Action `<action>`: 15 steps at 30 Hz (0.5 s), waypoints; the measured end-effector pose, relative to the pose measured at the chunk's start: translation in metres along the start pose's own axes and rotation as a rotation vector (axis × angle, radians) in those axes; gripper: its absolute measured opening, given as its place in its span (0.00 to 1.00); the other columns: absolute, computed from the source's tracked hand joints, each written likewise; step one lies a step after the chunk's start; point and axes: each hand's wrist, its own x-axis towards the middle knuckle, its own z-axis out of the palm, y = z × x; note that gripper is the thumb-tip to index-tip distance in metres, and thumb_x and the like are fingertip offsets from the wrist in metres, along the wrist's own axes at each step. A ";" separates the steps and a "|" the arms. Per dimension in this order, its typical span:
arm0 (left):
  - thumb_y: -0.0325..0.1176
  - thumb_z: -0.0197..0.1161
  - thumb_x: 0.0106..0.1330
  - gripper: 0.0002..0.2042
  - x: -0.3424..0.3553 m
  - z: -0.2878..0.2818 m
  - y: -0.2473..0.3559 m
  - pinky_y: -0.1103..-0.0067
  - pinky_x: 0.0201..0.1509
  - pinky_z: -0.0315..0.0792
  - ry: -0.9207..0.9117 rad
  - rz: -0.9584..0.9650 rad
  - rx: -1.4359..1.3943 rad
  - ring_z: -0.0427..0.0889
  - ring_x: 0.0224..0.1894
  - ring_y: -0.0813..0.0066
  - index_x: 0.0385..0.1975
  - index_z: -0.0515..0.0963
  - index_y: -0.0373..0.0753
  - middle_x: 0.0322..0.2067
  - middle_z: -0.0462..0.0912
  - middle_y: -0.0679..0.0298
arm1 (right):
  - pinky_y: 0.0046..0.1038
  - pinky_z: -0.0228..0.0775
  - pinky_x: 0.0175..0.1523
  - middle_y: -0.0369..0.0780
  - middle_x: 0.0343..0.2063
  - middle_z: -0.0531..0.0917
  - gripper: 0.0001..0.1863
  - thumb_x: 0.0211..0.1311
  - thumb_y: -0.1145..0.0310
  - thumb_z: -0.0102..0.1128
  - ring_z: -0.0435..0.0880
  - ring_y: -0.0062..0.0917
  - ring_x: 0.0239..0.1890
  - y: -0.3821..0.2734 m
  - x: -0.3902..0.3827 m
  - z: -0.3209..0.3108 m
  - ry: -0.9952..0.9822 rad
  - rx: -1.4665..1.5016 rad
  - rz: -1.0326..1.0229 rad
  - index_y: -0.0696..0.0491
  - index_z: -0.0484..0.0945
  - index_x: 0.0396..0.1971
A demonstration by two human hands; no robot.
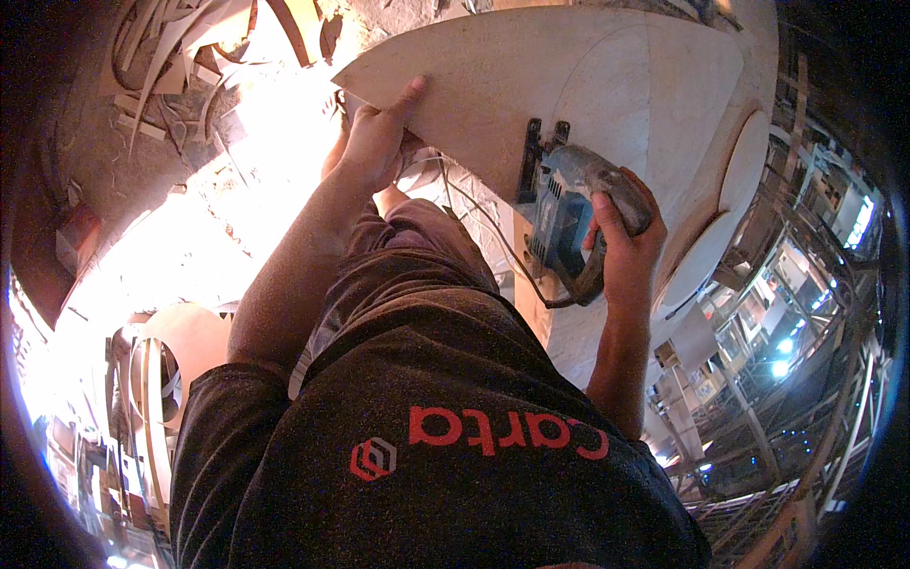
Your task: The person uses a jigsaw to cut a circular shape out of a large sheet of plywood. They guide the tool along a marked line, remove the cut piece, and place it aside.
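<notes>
A pale plywood sheet [493, 71] with faint curved pencil lines spans the upper middle of the head view. My left hand [379, 137] grips its left edge, thumb on top, fingers hidden underneath. My right hand [626, 223] is closed round the handle of a grey and blue jigsaw [569, 204], whose base rests on the sheet near its lower edge. The blade is hidden. A dark power cord [502, 237] loops from the back of the tool leftward, down past the sheet's edge.
Curved plywood offcuts [161, 43] lie on a dusty floor at the upper left. Cut rounded pieces [730, 190] sit along the sheet's right side. Further wooden pieces [180, 360] stand at the lower left. Timber and metal framework [796, 398] fills the right rim. Bright sunlight washes out the left.
</notes>
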 end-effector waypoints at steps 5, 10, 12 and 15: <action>0.45 0.66 0.70 0.34 -0.004 0.006 0.002 0.67 0.48 0.88 0.029 0.019 -0.018 0.85 0.48 0.49 0.59 0.61 0.19 0.50 0.76 0.39 | 0.21 0.71 0.23 0.37 0.29 0.84 0.25 0.61 0.72 0.70 0.77 0.17 0.20 -0.002 0.000 0.001 0.012 -0.006 0.005 0.61 0.75 0.57; 0.45 0.67 0.69 0.35 -0.007 0.009 0.004 0.67 0.47 0.88 0.044 0.004 0.010 0.86 0.47 0.49 0.59 0.61 0.19 0.51 0.76 0.38 | 0.21 0.70 0.23 0.36 0.28 0.83 0.24 0.61 0.72 0.70 0.77 0.17 0.19 -0.007 0.000 0.003 0.008 -0.005 0.019 0.61 0.75 0.56; 0.45 0.67 0.69 0.35 -0.005 0.007 0.002 0.67 0.47 0.89 0.047 0.004 0.019 0.86 0.47 0.49 0.59 0.61 0.19 0.51 0.76 0.38 | 0.21 0.70 0.23 0.36 0.28 0.83 0.24 0.61 0.72 0.69 0.77 0.17 0.20 -0.008 0.001 0.003 0.007 0.003 0.013 0.61 0.75 0.56; 0.45 0.67 0.69 0.34 -0.001 0.002 -0.001 0.67 0.47 0.89 0.061 -0.003 0.050 0.86 0.46 0.50 0.59 0.61 0.20 0.51 0.76 0.37 | 0.21 0.70 0.23 0.37 0.28 0.83 0.23 0.61 0.72 0.69 0.76 0.17 0.20 -0.008 0.003 0.005 0.011 0.012 -0.003 0.61 0.76 0.55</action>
